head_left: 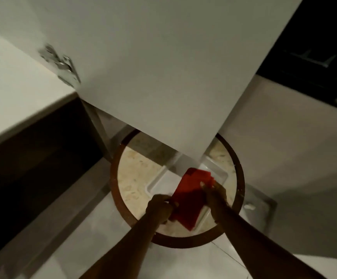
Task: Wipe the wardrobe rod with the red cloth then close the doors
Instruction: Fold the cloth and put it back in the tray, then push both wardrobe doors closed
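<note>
fingers (164, 200) of the left hand (159, 207) curled tight, pinching the near-left edge of the red cloth (187, 198). right hand (216, 195) fingers closed narrow on the cloth's right edge, near its far corner. both hands hold it, so it is stretched between them.

cloth: flat, folded, roughly rectangular, matte bright red, a smaller fold layer visible at the far end. it sits over a white tray (223, 174), rectangular with rounded corners and a raised smooth rim, looks like plastic. can't tell whether the cloth rests on the tray or is lifted just above it.

tray lies on a round table (135, 178), pale beige mottled stone-like top, dark brown band around the rim. floor (193, 262) under it is glossy light tile with thin joint lines.

wardrobe door (163, 67) stands open, a big flat white matte panel filling the upper middle, its lower corner hanging over the far part of the table and tray. metal hinge (63, 64), shiny, blurred, at the door's left edge where it meets the white cabinet body (18, 93). dark brown opening (32, 158) below that body, interior too dark to read. rod not visible. both forearms bare, reaching in from the bottom edge.
</note>
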